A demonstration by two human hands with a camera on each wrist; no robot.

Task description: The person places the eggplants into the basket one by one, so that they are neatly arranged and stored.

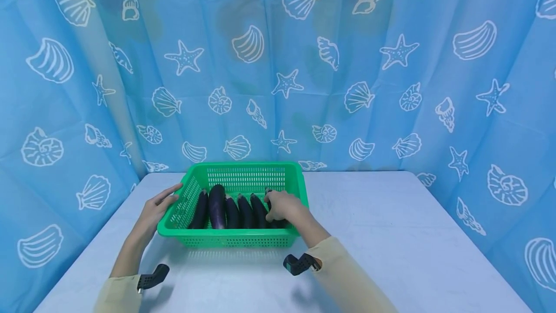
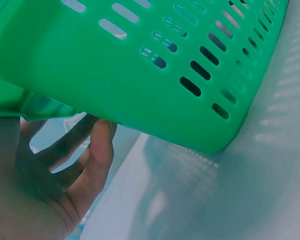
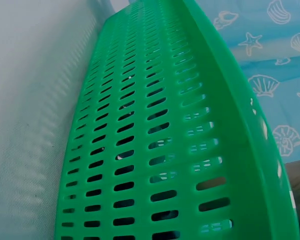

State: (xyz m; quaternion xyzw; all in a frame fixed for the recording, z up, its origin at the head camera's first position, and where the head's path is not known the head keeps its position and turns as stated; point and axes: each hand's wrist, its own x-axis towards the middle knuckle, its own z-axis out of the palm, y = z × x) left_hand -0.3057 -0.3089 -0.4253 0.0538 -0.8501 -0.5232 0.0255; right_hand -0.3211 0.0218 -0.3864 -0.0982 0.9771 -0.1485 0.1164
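Several dark purple eggplants lie side by side in a green plastic basket with slotted walls. At the basket's right end, my right hand reaches over the front rim and grips the rightmost eggplant, which the hand mostly covers. The right wrist view shows chiefly the basket's front wall, which hides the grip. My left hand is at the basket's left side, fingers extended and touching the rim. In the left wrist view, the thumb meets the basket's edge from outside.
The basket stands on a white table, near its back edge. Behind and around the table hangs a blue curtain with white shells and starfish. Each sleeved wrist carries a black camera mount.
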